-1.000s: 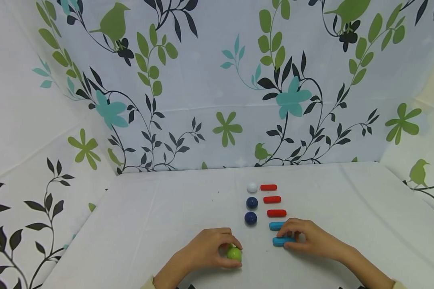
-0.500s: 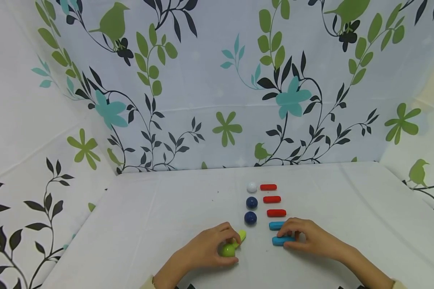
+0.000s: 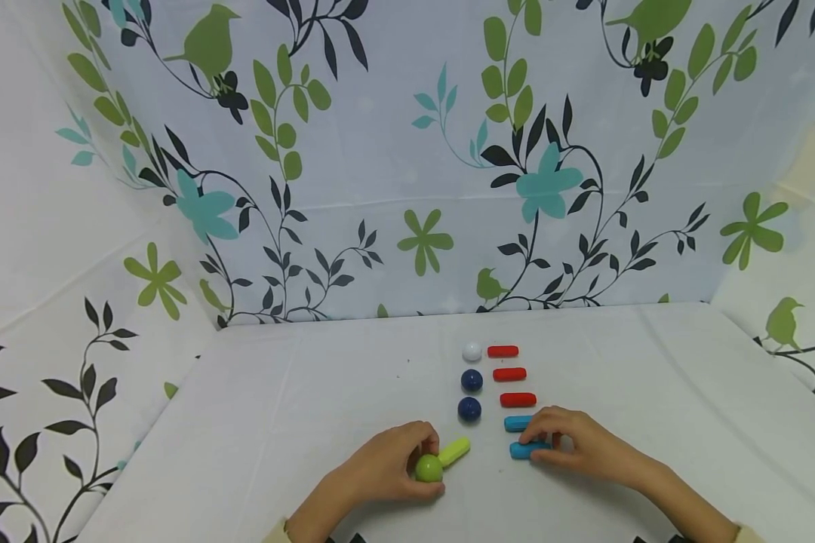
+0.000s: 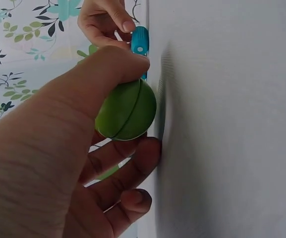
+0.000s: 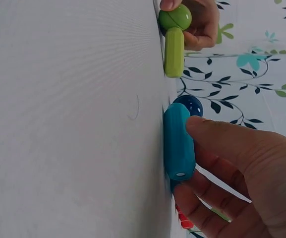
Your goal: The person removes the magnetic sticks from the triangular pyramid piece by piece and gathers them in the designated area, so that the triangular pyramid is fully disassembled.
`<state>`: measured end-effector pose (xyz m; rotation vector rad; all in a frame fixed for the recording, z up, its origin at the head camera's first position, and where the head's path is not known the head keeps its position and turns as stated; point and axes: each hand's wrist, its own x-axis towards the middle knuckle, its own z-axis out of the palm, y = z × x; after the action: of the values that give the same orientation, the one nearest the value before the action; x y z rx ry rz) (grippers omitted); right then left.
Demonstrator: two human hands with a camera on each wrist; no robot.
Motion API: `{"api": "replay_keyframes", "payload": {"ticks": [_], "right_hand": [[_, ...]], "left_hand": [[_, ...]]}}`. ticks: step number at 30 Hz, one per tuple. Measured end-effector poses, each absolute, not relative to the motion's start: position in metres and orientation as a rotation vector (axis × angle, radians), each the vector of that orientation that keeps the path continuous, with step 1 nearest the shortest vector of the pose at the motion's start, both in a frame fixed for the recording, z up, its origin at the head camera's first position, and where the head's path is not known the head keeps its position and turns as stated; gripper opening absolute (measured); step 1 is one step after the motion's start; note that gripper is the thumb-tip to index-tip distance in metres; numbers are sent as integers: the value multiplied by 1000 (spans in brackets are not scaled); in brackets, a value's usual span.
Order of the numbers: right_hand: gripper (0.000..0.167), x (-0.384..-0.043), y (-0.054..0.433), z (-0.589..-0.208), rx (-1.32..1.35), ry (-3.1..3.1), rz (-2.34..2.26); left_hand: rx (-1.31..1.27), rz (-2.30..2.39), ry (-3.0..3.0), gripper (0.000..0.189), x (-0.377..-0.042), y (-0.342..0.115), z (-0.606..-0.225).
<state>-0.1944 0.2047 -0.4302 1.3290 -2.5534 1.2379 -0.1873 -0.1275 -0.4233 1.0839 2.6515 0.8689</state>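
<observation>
My left hand (image 3: pixel 397 464) holds a glossy green ball (image 3: pixel 429 468) near the table's front, thumb on one side and fingers on the other. A lime-green rod (image 3: pixel 455 452) points up and right from the ball; in the right wrist view, the rod's end (image 5: pixel 174 52) meets the ball (image 5: pixel 176 17). With thumb and fingers, my right hand (image 3: pixel 580 441) grips the nearer blue rod (image 3: pixel 528 450). Its ridged side and an end with a small pale dot show in the right wrist view. Another blue rod (image 3: pixel 517 424) lies just behind, partly covered by my fingers.
Behind my hands, two dark blue balls (image 3: pixel 469 409) and a white ball (image 3: pixel 472 351) form a column on the white table (image 3: pixel 299 392). Three red rods (image 3: pixel 518 400) line up to their right. A leaf-patterned cloth (image 3: pixel 353 173) hangs behind.
The green ball has shifted slightly left, and the lime-green rod, hidden at first, has come into sight beside it. My left fingers have drawn back from the rod. My right hand stays put.
</observation>
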Motion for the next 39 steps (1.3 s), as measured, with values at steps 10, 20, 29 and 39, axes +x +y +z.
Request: {"api": "replay_keyframes", "payload": {"ticks": [10,20,29,39], "right_hand": [[19,-190,200,-423,1347,-2510,1271],[21,-183,190,-421,1482,-2444,1306],[19,-172,181,-417,1580,-2552,1435],[20,-167,174,-419,1648,-2607,1401]], "left_hand": [[1167,1050,2500,32,-187,-122,-428],[1257,1043,2461,30,-179,-110,-430],[1295,1081,2372,30,-168,-98,-428],[1364,1050,2363,27,-164,-91,-431]]}}
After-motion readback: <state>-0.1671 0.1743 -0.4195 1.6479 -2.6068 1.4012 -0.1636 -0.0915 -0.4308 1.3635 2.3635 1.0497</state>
